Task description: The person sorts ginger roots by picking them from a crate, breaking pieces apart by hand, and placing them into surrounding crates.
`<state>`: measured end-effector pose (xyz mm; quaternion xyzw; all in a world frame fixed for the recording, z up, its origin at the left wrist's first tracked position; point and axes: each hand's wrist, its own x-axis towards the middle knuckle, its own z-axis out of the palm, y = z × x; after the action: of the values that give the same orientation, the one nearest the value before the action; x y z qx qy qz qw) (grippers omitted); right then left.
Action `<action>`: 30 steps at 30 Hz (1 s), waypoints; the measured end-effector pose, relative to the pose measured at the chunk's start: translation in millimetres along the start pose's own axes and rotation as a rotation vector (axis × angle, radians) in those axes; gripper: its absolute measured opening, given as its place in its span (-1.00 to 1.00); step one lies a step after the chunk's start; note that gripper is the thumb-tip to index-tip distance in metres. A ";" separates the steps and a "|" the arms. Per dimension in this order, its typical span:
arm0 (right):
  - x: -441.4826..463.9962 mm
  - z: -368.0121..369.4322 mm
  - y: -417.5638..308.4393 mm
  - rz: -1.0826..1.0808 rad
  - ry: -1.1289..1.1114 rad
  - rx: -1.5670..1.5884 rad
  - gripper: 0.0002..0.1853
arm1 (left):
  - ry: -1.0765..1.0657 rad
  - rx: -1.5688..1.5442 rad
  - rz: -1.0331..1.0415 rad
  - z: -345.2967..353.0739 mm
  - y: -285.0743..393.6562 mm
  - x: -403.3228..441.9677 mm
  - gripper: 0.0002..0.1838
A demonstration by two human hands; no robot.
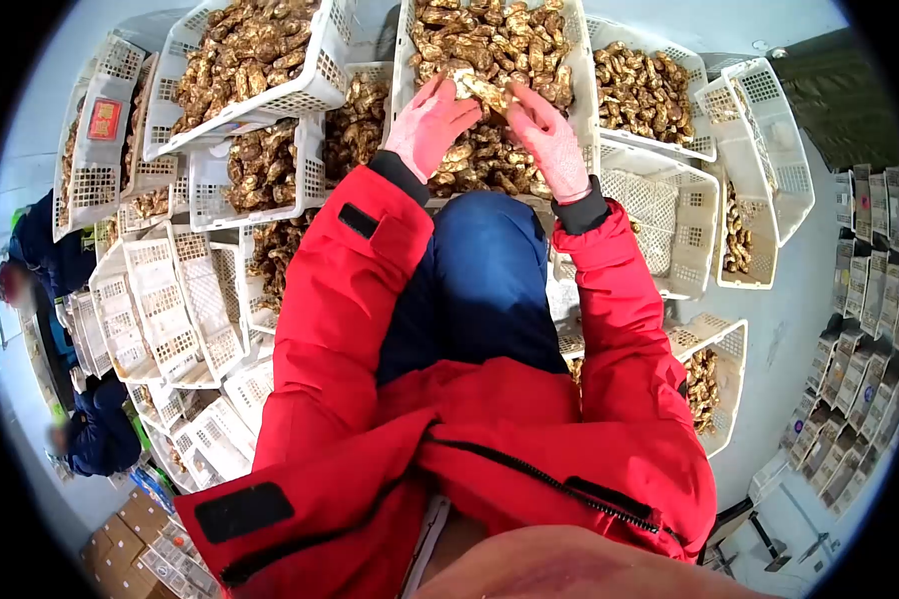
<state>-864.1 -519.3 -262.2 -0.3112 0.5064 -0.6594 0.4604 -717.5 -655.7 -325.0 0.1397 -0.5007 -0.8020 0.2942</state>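
Observation:
Brown, pale-streaked mushrooms fill the white plastic crate in front of me. Over this crate, my left hand and my right hand face each other, both in pinkish gloves. Between their fingertips is one mushroom, pale at the left end and browner toward the right. The fingers of my left hand close on its left end, while those of my right hand pinch the right end. More mushrooms lie heaped below my wrists, close to my knees.
Mushroom-filled crates stand left and right. A crate with a mesh-like bottom is at my right. Several nested crates lean at my left. Two people in dark clothes are at far left. Packed boxes line the far right.

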 end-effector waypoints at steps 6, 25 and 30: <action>-2.5 10.6 -10.5 -0.095 0.208 -0.175 -0.68 | 0.236 -0.120 -0.343 48.0 34.0 -3.3 -0.44; -15.1 18.5 0.6 -0.252 0.278 -0.295 -0.77 | 0.205 -0.315 -0.329 35.8 32.7 -5.7 -0.69; -19.0 20.6 1.1 -0.178 0.217 -0.263 -0.72 | 0.373 -0.314 -0.307 33.1 27.5 -6.8 -0.49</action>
<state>-838.4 -509.7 -256.1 -0.3391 0.6053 -0.6555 0.2984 -720.2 -636.6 -285.9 0.3116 -0.2805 -0.8654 0.2745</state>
